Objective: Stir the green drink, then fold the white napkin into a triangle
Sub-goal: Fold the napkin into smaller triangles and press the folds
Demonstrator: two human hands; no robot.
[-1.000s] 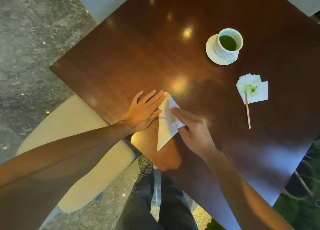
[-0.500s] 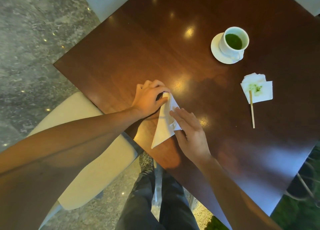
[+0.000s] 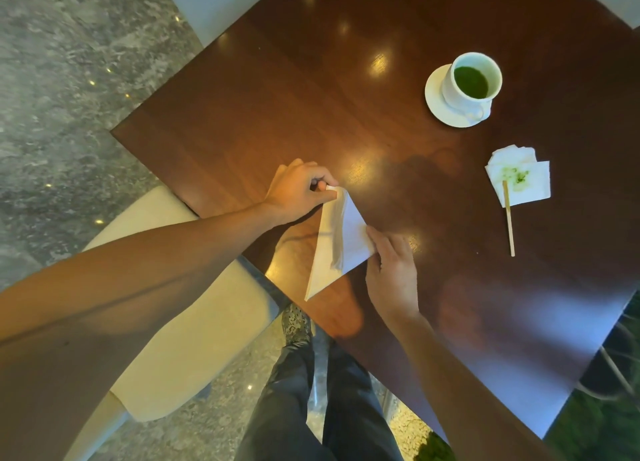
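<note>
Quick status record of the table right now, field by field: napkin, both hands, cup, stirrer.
napkin: white, folded to a triangle, flat near the table edge
left hand: pinching the napkin's top corner
right hand: fingers pressing the right corner
cup: upright on saucer, green drink inside
stirrer: lying on stained napkin, untouched

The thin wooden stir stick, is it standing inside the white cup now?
No, the thin wooden stir stick lies on the dark wooden table, its tip on a green-stained napkin.

White napkin [image 3: 341, 244], triangle-folded, on table [image 3: 263, 114]
</note>
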